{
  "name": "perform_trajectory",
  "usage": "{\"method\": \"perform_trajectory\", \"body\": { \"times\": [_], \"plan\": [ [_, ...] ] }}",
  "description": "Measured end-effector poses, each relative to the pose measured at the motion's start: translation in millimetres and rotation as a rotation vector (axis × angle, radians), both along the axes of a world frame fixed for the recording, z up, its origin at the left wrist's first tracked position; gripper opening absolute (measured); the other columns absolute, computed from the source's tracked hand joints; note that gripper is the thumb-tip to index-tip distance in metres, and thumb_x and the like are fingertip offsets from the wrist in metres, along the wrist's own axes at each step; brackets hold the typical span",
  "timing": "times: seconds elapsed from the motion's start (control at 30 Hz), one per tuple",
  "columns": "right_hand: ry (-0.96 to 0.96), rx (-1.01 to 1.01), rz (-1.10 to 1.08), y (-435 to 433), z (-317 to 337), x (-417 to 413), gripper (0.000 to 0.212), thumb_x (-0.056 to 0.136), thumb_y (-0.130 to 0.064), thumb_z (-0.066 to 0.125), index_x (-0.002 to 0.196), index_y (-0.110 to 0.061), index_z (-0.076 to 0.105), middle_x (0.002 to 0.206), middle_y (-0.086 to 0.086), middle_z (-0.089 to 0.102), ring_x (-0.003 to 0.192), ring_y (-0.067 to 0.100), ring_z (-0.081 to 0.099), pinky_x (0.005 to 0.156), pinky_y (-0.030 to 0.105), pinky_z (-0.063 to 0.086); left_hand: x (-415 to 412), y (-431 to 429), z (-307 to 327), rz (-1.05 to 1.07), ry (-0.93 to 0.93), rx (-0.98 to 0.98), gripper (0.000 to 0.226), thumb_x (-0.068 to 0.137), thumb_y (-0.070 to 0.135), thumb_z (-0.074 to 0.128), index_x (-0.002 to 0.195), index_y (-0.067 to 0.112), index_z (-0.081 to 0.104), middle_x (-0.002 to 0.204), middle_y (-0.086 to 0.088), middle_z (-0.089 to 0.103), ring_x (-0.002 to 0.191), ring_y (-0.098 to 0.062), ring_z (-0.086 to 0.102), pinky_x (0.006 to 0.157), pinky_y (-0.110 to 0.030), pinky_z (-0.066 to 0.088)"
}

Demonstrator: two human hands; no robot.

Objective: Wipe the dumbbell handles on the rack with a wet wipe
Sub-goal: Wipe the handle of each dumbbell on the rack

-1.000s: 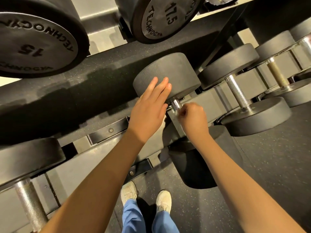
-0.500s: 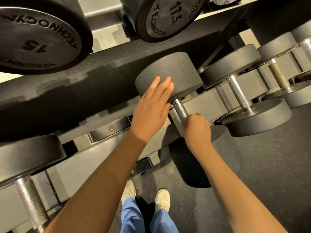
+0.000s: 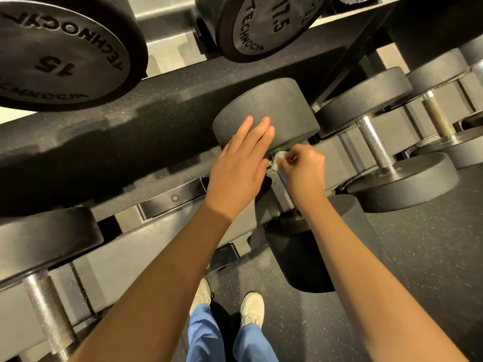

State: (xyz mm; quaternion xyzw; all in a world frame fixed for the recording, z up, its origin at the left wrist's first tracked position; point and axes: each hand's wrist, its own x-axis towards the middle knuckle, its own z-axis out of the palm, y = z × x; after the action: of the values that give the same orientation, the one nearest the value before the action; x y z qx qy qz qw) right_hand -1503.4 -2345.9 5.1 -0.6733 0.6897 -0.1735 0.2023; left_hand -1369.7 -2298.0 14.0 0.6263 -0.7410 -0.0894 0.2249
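Dumbbell heads [image 3: 266, 113] matt black rubber, finely textured; handles [image 3: 375, 146] knurled bright metal; floor [image 3: 431, 257] speckled rubber.

The middle dumbbell's handle [image 3: 281, 179] is almost wholly hidden behind the left grip [image 3: 235, 165] and right grip [image 3: 304, 169]. The wipe [image 3: 277, 157] shows only as a white scrap. The picture's left edge cuts the 15 dumbbell [image 3: 60, 53].

bottom centre: pale shoes [image 3: 252, 308], side by side | just below: blue trouser legs [image 3: 203, 335] | lower right: dark speckled floor [image 3: 431, 257]
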Motion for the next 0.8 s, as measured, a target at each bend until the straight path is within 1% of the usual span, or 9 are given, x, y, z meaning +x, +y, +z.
{"method": "perform_trajectory", "body": {
  "times": [0.07,0.17,0.23,0.33,0.47,0.53,0.63,0.7,0.8],
  "plan": [
    [0.018,0.117,-0.012,-1.4,4.4,-7.9,0.007,0.087,-0.011,0.064,0.080,-0.010,0.062,0.086,0.008,0.059,0.071,0.016,0.052,0.068,0.024,0.048,-0.5,-0.4,0.0,0.003,0.002,0.001,0.054,0.096,0.019,0.050,0.147,0.016,0.033,0.157,0.002,0.026,0.147,-0.019,0.014,0.104,-0.038,0.044],
    [0.305,0.526,0.039,6.9,12.6,-26.7,0.002,0.088,-0.011,0.062,0.086,-0.013,0.063,0.086,0.004,0.057,0.067,0.013,0.053,0.066,0.026,0.047,-1.3,-0.6,-0.4,0.005,0.010,0.000,0.054,0.096,0.018,0.050,0.147,0.015,0.034,0.156,0.001,0.027,0.147,-0.020,0.015,0.104,-0.040,0.045],
    [0.358,0.613,0.056,10.1,16.3,-33.3,0.007,0.086,-0.007,0.063,0.092,-0.005,0.065,0.089,0.006,0.060,0.074,0.017,0.057,0.068,0.029,0.050,-1.6,-0.3,0.2,0.003,0.007,-0.003,0.053,0.096,0.018,0.050,0.146,0.015,0.034,0.156,0.001,0.028,0.146,-0.021,0.016,0.104,-0.042,0.044],
    [0.190,0.520,-0.003,4.4,16.5,-25.1,0.007,0.080,-0.003,0.068,0.085,-0.007,0.065,0.085,0.006,0.063,0.069,0.015,0.058,0.060,0.027,0.051,-2.2,-0.2,0.5,0.004,-0.001,0.005,0.053,0.096,0.017,0.050,0.147,0.014,0.034,0.156,0.000,0.027,0.147,-0.021,0.015,0.106,-0.042,0.043],
    [-0.104,0.180,-0.047,-4.3,17.4,-9.4,0.002,0.086,-0.007,0.065,0.085,-0.005,0.065,0.095,0.012,0.063,0.082,0.017,0.055,0.073,0.028,0.049,-2.8,-0.2,0.5,0.011,0.014,-0.010,0.053,0.095,0.017,0.050,0.146,0.014,0.035,0.155,0.000,0.029,0.146,-0.021,0.017,0.107,-0.040,0.041],
    [-0.065,0.234,-0.038,-9.2,20.5,-13.1,0.002,0.086,-0.006,0.065,0.085,-0.005,0.066,0.096,0.011,0.064,0.086,0.019,0.059,0.074,0.025,0.048,-2.9,-0.1,0.8,0.009,0.014,-0.019,0.053,0.095,0.017,0.050,0.146,0.013,0.036,0.155,-0.001,0.030,0.146,-0.022,0.018,0.106,-0.039,0.040],
    [0.165,0.548,0.010,-8.6,27.9,-23.4,0.008,0.080,-0.008,0.071,0.083,-0.013,0.065,0.086,-0.001,0.059,0.085,0.015,0.058,0.081,0.024,0.051,-3.2,-0.4,0.9,0.011,0.020,-0.015,0.053,0.095,0.016,0.051,0.146,0.012,0.036,0.155,-0.001,0.030,0.146,-0.022,0.018,0.106,-0.042,0.041],
    [0.106,0.477,0.017,-7.8,24.1,-23.6,0.009,0.080,-0.006,0.071,0.085,-0.012,0.067,0.086,-0.001,0.058,0.085,0.014,0.058,0.080,0.025,0.051,-3.4,-0.7,0.2,0.012,0.017,-0.012,0.053,0.095,0.016,0.050,0.146,0.012,0.036,0.155,-0.002,0.031,0.146,-0.023,0.018,0.106,-0.044,0.042],
    [-0.145,0.230,-0.047,-12.9,14.8,-17.6,0.009,0.087,-0.003,0.063,0.084,-0.011,0.067,0.092,0.005,0.062,0.086,0.016,0.059,0.075,0.025,0.051,-3.6,-1.2,-0.6,0.010,0.005,-0.015,0.053,0.094,0.016,0.051,0.145,0.011,0.037,0.154,-0.003,0.032,0.145,-0.024,0.019,0.106,-0.044,0.042]
  ]
}}
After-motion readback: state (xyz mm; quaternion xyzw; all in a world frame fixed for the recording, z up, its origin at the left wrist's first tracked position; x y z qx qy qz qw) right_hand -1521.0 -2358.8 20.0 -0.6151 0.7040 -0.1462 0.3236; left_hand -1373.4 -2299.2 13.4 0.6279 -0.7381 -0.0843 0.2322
